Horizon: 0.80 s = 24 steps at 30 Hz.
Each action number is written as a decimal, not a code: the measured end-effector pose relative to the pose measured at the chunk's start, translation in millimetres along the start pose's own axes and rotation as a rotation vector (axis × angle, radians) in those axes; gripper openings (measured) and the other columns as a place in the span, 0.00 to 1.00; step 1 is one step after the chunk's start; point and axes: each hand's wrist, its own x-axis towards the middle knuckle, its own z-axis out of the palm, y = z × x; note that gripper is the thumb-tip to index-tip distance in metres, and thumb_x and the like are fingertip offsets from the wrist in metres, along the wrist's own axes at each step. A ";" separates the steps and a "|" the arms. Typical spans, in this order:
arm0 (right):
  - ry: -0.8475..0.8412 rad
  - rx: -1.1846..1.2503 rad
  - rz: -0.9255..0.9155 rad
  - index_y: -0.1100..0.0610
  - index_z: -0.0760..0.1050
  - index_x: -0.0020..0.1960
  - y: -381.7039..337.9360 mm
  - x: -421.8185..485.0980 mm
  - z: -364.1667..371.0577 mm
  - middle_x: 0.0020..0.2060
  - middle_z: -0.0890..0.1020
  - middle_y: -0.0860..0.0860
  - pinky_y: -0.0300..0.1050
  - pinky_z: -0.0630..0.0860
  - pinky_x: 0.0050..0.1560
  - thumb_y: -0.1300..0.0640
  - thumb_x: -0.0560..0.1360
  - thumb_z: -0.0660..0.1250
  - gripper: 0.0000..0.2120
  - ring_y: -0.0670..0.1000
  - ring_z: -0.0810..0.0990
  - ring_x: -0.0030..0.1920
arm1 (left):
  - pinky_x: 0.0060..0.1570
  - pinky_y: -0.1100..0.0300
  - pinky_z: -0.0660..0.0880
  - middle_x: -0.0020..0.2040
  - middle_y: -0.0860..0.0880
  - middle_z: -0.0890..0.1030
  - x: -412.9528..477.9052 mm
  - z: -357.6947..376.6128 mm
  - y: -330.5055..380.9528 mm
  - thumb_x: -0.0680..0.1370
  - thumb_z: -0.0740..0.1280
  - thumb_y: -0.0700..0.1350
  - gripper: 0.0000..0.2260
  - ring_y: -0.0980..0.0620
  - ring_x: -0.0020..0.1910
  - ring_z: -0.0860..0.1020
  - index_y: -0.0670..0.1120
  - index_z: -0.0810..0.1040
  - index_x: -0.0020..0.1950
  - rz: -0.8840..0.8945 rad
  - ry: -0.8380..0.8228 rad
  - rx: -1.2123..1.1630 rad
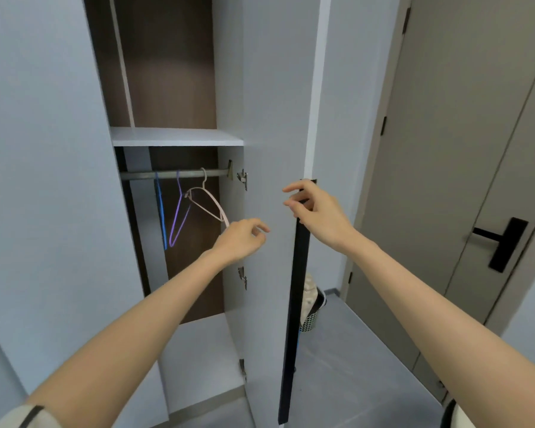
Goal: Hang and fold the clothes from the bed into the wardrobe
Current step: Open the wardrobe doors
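Observation:
The wardrobe [176,137] stands open in front of me, with a metal rail [173,174] under its shelf. On the rail hang a blue hanger [160,211], a purple hanger [177,217] and a pink hanger [209,205]. The pink hanger is tilted to the right, and its lower end runs into my left hand [241,239], whose curled fingers hold it. My right hand [315,211] grips the black handle strip [297,288] along the edge of the open right wardrobe door [272,118]. No clothes or bed are in view.
The left wardrobe door [44,180] stands open on my left. A grey room door [445,149] with a black lever handle [504,242] is at the right. Behind the wardrobe door, a mesh basket [309,316] stands on the grey floor.

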 end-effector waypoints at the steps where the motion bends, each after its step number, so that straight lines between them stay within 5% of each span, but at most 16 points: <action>1: -0.039 0.021 -0.017 0.51 0.74 0.58 -8.7 0.9 8.9 0.49 0.80 0.50 0.49 0.78 0.50 0.57 0.79 0.62 0.09 0.53 0.79 0.44 | 0.57 0.55 0.74 0.58 0.50 0.80 -6.8 -8.6 -12.6 0.79 0.61 0.45 0.11 0.52 0.56 0.78 0.52 0.78 0.60 -0.036 0.034 0.009; 5: -0.133 0.166 -0.044 0.52 0.75 0.59 -37.8 19.7 50.4 0.52 0.80 0.49 0.46 0.79 0.54 0.59 0.80 0.62 0.09 0.49 0.80 0.51 | 0.48 0.66 0.71 0.56 0.52 0.81 -39.4 -46.9 -71.5 0.79 0.62 0.47 0.13 0.58 0.50 0.77 0.50 0.74 0.64 -0.181 0.243 0.021; 12: -0.201 0.238 -0.032 0.54 0.75 0.61 -53.3 88.3 159.3 0.56 0.80 0.48 0.47 0.75 0.62 0.62 0.80 0.61 0.12 0.46 0.77 0.57 | 0.65 0.51 0.68 0.71 0.43 0.68 -57.2 -108.6 -159.5 0.78 0.66 0.45 0.25 0.43 0.69 0.68 0.45 0.63 0.74 -0.430 0.550 0.112; 16: -0.234 0.244 -0.040 0.53 0.73 0.65 -52.2 140.5 230.8 0.60 0.78 0.47 0.28 0.71 0.50 0.61 0.80 0.61 0.14 0.41 0.74 0.54 | 0.71 0.43 0.59 0.78 0.44 0.53 -34.3 -133.6 -211.1 0.77 0.67 0.49 0.36 0.42 0.76 0.53 0.48 0.50 0.78 -0.490 0.607 0.209; 20: -0.218 0.225 -0.074 0.54 0.72 0.66 -52.0 202.5 294.7 0.60 0.76 0.46 0.20 0.67 0.41 0.61 0.80 0.61 0.15 0.39 0.74 0.52 | 0.72 0.39 0.43 0.78 0.46 0.37 9.8 -152.8 -267.3 0.75 0.68 0.56 0.45 0.43 0.77 0.38 0.51 0.36 0.77 -0.493 0.614 0.335; 24: -0.140 0.212 -0.160 0.55 0.70 0.68 -56.6 268.5 338.6 0.65 0.75 0.48 0.29 0.66 0.60 0.60 0.80 0.62 0.17 0.45 0.72 0.65 | 0.70 0.38 0.36 0.75 0.46 0.29 61.3 -169.9 -316.8 0.72 0.66 0.64 0.51 0.43 0.74 0.29 0.50 0.28 0.73 -0.494 0.626 0.433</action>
